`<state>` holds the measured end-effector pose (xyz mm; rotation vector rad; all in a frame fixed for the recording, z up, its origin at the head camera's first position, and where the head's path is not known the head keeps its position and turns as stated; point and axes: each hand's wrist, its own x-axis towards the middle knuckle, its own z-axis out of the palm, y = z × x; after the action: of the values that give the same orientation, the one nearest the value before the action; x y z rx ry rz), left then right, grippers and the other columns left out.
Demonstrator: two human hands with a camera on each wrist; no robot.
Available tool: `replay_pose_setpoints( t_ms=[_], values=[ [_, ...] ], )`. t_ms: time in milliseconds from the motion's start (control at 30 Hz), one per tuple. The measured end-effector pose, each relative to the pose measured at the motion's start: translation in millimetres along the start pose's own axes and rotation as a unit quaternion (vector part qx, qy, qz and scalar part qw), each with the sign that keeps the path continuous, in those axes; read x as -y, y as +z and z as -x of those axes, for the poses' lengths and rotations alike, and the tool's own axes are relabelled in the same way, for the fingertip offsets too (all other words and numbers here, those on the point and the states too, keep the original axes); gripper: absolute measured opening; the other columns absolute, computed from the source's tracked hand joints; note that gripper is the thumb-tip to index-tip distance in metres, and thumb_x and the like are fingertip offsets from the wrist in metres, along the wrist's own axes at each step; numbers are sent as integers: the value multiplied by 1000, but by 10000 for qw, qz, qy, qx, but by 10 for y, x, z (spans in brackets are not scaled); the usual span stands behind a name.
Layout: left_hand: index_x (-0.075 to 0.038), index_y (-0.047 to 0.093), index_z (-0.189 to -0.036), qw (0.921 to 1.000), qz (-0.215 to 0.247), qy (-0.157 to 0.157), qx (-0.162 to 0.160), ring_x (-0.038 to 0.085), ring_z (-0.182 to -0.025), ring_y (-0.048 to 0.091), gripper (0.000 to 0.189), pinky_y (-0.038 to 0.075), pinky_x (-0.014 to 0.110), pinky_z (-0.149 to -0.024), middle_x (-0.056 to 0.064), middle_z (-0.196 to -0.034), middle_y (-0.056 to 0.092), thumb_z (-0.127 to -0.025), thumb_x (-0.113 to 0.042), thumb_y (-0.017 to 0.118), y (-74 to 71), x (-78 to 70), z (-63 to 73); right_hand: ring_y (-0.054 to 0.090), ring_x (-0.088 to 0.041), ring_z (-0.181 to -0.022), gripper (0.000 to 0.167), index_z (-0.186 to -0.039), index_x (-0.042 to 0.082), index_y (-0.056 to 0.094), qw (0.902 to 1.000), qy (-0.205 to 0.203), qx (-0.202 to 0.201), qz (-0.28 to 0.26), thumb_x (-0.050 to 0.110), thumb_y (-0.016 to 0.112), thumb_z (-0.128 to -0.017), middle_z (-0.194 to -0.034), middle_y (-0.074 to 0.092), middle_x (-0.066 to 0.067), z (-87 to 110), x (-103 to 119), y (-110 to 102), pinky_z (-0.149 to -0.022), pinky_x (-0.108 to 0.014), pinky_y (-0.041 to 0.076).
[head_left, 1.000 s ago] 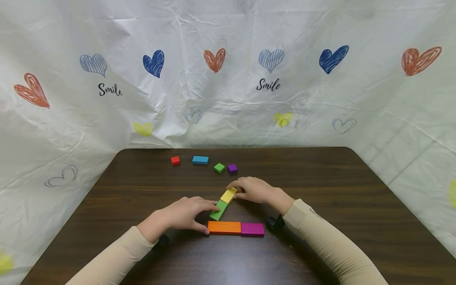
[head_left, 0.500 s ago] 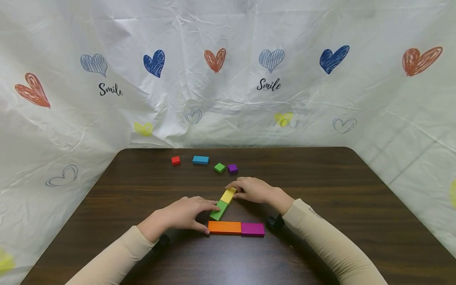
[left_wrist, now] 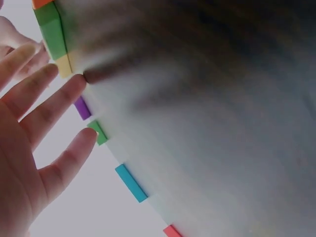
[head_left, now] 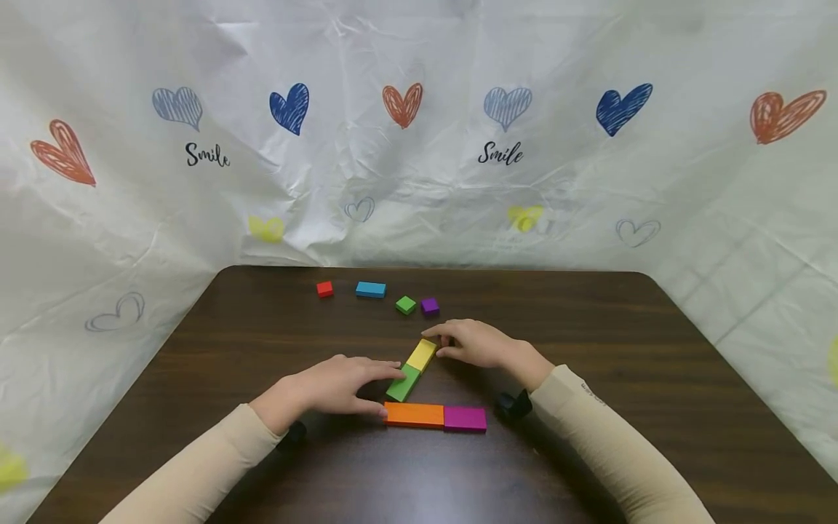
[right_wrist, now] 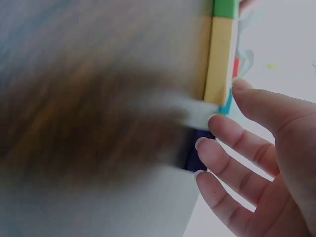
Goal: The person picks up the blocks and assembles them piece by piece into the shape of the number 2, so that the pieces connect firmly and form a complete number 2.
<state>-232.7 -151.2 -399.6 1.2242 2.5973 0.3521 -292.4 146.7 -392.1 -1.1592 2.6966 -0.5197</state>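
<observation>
While my left hand (head_left: 335, 386) rests straight fingers on the green oblong block (head_left: 401, 386), my right hand (head_left: 476, 343), fingers relaxed, hovers beside the yellow oblong block (head_left: 422, 354). Both adjoin on the brown wood-grain table (head_left: 576, 327).

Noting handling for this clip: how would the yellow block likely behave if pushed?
The yellow block seems rigid, given its straight edges. Lying flat on the table, it would probably slide rather than roll. Pushed toward the adjoining green block, it might shift that too.

A yellow block (right_wrist: 218, 61) abuts a green block (right_wrist: 225, 9) near the right hand (right_wrist: 291, 173).
</observation>
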Motion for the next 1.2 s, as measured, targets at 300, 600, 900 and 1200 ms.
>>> replay_pose_setpoints(
  t_ms=[300,600,900,1200],
  values=[
    [-27,48,-154,9997,1,-209,-132,23,-141,46,59,39,60,-107,-3,-158,45,-101,-49,61,-45,24,-84,51,-12,-80,42,-140,7,62,9987,360,-351,-89,16,70,-99,-94,58,3,84,-214,-79,-72,-32,45],
    [-7,68,-125,9608,2490,-1078,-577,18,-90,69,31,56,36,-82,2,-105,72,-99,-24,69,-188,150,-352,49,-15,-76,45,-139,3,61,9967,655,-293,-371,16,72,-98,-98,56,-5,0,-390,-67,-72,-34,44],
    [-2,67,-122,8844,4320,-1763,-120,17,-75,68,30,54,25,-69,7,-96,70,-97,-17,69,-196,172,-523,57,-18,-87,32,-128,3,67,9963,592,-277,-560,15,71,-99,-103,64,-5,-74,-419,-41,-82,-38,50],
    [-4,67,-113,8939,4021,-1982,61,13,-67,61,21,49,22,-60,4,-86,65,-95,-12,73,-106,145,-629,55,-14,-79,33,-128,2,66,9960,540,-240,-678,16,71,-99,-94,64,-1,-185,-354,8,-76,-34,48]
  ],
)
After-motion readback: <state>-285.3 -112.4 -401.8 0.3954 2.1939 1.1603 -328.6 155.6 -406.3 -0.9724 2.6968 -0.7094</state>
